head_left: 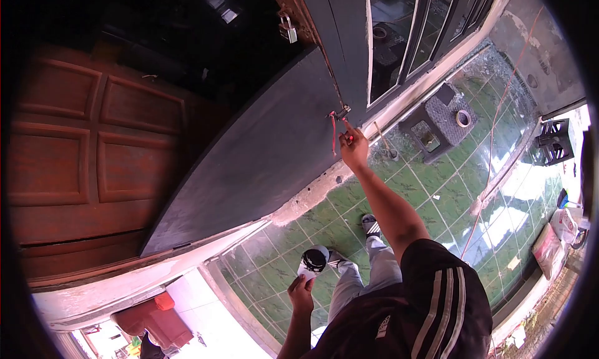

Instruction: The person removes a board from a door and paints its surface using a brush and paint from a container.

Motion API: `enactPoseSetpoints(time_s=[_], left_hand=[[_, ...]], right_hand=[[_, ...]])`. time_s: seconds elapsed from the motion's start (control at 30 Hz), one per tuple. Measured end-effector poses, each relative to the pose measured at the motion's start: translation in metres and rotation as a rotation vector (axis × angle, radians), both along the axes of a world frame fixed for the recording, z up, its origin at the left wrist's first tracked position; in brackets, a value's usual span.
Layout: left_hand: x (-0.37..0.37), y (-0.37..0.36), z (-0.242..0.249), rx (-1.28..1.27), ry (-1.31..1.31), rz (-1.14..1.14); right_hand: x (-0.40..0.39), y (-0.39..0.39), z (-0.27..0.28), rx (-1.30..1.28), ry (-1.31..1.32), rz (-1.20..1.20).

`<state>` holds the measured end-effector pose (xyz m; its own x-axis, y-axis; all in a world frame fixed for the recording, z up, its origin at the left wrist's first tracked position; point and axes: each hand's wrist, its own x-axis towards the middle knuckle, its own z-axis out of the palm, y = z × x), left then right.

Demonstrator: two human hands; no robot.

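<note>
Low by my lap, I'm gripping a paint can [312, 261] in my left hand [301, 291], while my right hand [354, 148] is pinching a red brush [347, 137] at the dark door's [262, 153] hinged edge, painting; reloading probably comes next.

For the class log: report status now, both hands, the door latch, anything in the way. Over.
Right hand at door latch, grip unclear. Left hand holds white can. Red cord hangs from latch. Stool stands aside.

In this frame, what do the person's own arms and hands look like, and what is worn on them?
Both hands are bare, no gloves: left hand, right hand. Both forearms are uncovered too. The right arm comes out of a short black sleeve with pale stripes running down it. No watch, ring or band shows on either wrist.
</note>
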<state>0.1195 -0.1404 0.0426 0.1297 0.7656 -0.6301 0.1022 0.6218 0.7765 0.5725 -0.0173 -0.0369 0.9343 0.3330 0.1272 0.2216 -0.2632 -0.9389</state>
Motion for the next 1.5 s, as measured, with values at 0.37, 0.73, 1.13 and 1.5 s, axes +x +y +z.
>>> enactPoseSetpoints(time_s=[0.37,0.73,1.13,1.5], left_hand=[[-0.009,-0.002,-0.007,-0.008,0.026,-0.025],[-0.011,-0.002,-0.003,-0.053,-0.033,0.070],[-0.011,-0.010,-0.009,0.094,0.084,-0.183],[-0.010,-0.013,-0.007,0.104,0.109,-0.123]], right_hand=[[-0.017,0.014,0.006,0.119,0.054,-0.021],[-0.019,0.020,0.007,0.149,0.060,-0.094],[-0.002,0.013,-0.016,0.367,0.494,0.075],[-0.017,0.016,0.011,0.343,0.446,0.032]])
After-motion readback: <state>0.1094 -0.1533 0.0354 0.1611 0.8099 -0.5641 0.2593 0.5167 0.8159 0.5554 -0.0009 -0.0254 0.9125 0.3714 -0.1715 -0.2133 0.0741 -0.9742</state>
